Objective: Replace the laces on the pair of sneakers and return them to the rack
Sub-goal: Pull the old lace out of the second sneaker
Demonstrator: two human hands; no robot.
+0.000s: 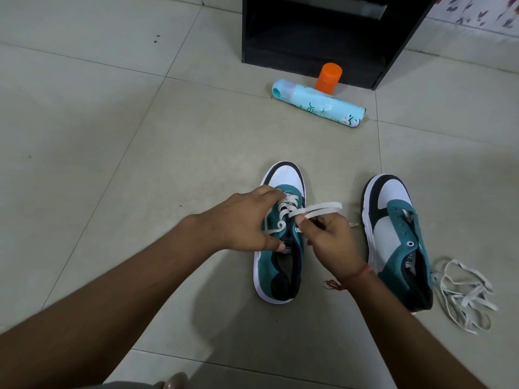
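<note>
Two teal, white and black sneakers stand on the tiled floor. The left sneaker [276,265] is partly laced with a white lace [323,210]. My left hand [244,220] grips this sneaker over its left side, thumb near the tongue. My right hand [328,240] pinches the lace, which loops out to the right above the fingers. The right sneaker [393,234] has bare eyelets and no lace. A loose white lace [463,293] lies tangled on the floor to its right. The black rack [309,35] stands at the back.
A light-blue spray can [320,106] lies on its side in front of the rack, with an orange-capped container [328,77] upright behind it. A floral-patterned wall [477,12] is at the far right. Bare floor tiles [98,122] stretch to the left.
</note>
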